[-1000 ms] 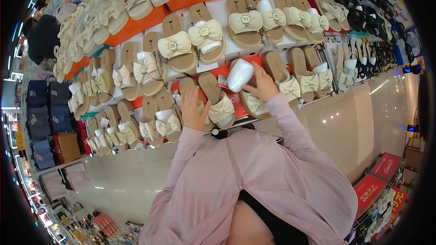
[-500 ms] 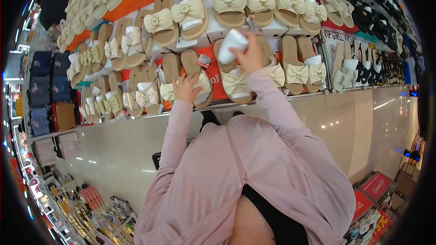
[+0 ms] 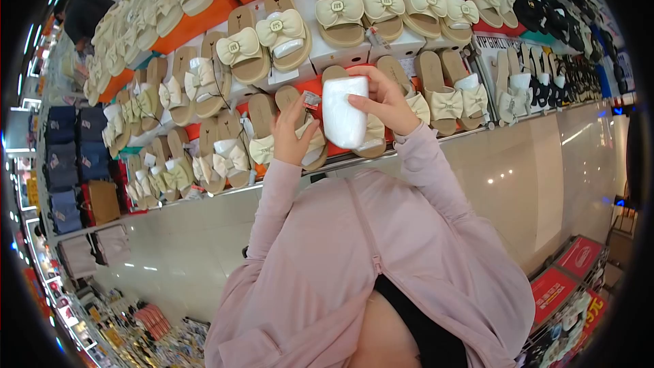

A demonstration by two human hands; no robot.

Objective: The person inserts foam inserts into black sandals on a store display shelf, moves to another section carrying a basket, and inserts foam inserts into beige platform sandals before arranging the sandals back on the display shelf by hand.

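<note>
A white packet [image 3: 345, 123] held over the bow sandals [image 3: 446, 104]
From here I see the right hand [image 3: 393, 103] gripping it at one side, thumb across its face; the left hand [image 3: 291, 138], fingers loosely spread, sits just beside it, near a dangling tag [image 3: 311, 100].

A glossy white, rounded oblong packet [image 3: 344, 119] in smooth wrapping is held lengthwise, top to bottom, just above the frame's centre.

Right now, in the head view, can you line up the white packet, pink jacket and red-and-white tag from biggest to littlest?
1. Pink jacket
2. White packet
3. Red-and-white tag
</note>
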